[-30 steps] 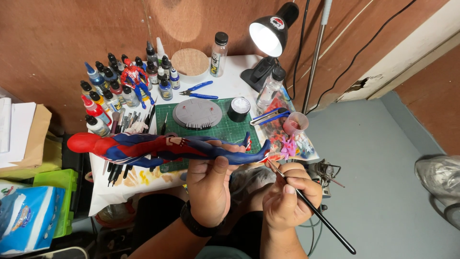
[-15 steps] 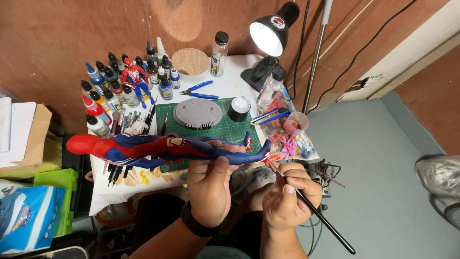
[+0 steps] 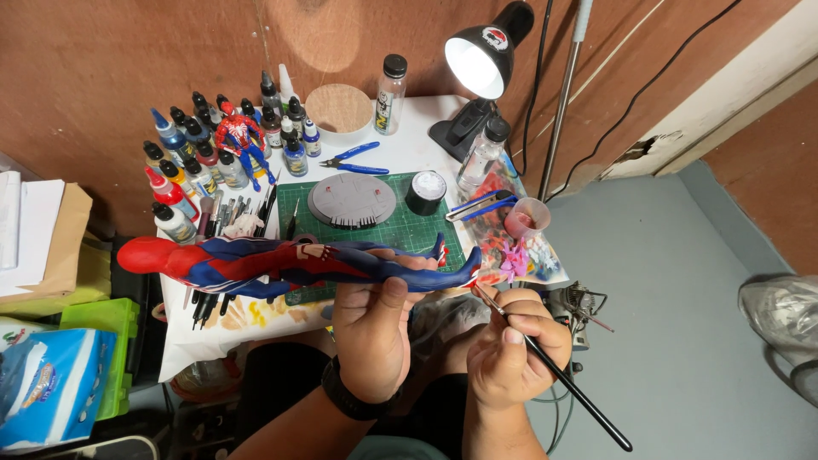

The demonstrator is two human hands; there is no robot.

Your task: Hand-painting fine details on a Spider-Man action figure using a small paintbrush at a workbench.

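My left hand [image 3: 372, 328] grips a long red and blue figure [image 3: 256, 262] by its legs, holding it level over the near edge of the small white table [image 3: 409, 153], its red head to the left. My right hand [image 3: 511, 353] holds a thin black paintbrush [image 3: 554, 370], whose tip touches the figure's foot end at the right. A black band sits on my left wrist.
On the table lie a green cutting mat [image 3: 417, 230] with a grey round base [image 3: 351, 201], a black jar [image 3: 425, 192], blue pliers [image 3: 354, 159], several paint bottles [image 3: 204, 153], a small red and blue figure [image 3: 241, 140] and a lit black desk lamp [image 3: 481, 64]. Boxes stack at left.
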